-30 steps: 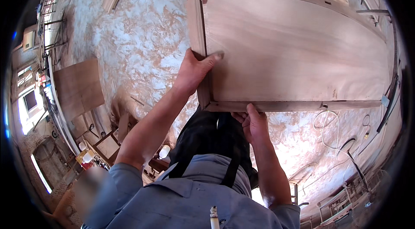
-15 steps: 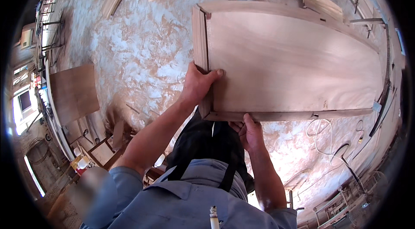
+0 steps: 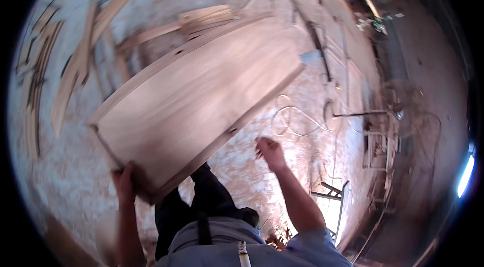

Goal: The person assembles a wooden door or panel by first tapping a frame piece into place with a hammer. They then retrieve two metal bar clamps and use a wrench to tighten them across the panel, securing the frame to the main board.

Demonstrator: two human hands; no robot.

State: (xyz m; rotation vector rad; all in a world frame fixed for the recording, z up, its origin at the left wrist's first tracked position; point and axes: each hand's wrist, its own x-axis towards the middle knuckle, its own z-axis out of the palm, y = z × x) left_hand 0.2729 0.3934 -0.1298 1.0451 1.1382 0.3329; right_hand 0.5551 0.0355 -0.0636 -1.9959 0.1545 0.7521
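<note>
- Gripped in our left hand (image 3: 124, 182), a shallow framed wooden panel (image 3: 201, 103) stretches slantwise before us, its near corner at lower left, its far end at upper right.
- Our left thumb lies over the panel's inner face, close to that near corner.
- Our right hand (image 3: 270, 154) is apart from the panel, near its right-hand edge, fingers bent inward; we cannot tell how tightly they close.
- The panel covers part of our dark trousers (image 3: 217, 196) and the pale, blotchy floor (image 3: 80, 179); whether its far end rests on anything, we cannot tell.
- To the right, a white cord (image 3: 307, 120) lies looped on the floor, with a dark metal frame (image 3: 327, 197) nearer us.
- Past the panel's far edge, we see loose boards (image 3: 204, 16); long wood strips (image 3: 34, 100) lie at far left.
- A cigarette (image 3: 243, 253) shows before our blue-grey shirt (image 3: 201, 253).
</note>
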